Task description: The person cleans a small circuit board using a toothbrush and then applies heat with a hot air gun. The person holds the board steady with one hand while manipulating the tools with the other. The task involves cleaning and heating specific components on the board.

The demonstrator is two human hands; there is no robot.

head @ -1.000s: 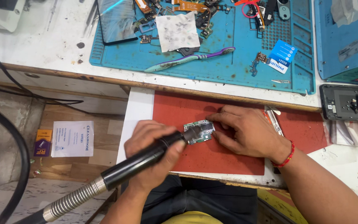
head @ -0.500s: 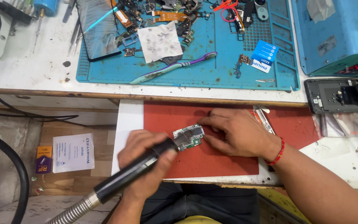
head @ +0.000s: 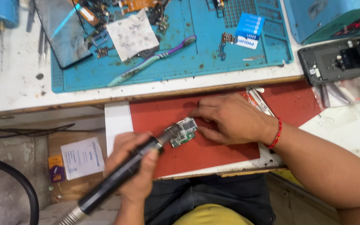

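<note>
Left hand (head: 136,166) grips black hot-air handpiece (head: 117,181), nozzle at circuit board (head: 183,132) on red mat (head: 213,150). Right hand (head: 230,118) pins board's edge, fingers narrow. Heating seems mid-way (no part lifted).

Single view, head-worn camera, looking steeply down from above the person's own lap onto the near edge of a workbench. Close range: both forearms enter from the bottom edge, and the fingers of the left hand (head: 136,166) and right hand (head: 230,118) sit just below frame centre. Beyond the fingertips, toward the top edge, lies the blue work mat (head: 180,62); nearer than the fingers, the lap. No second view shares the scene.
</note>
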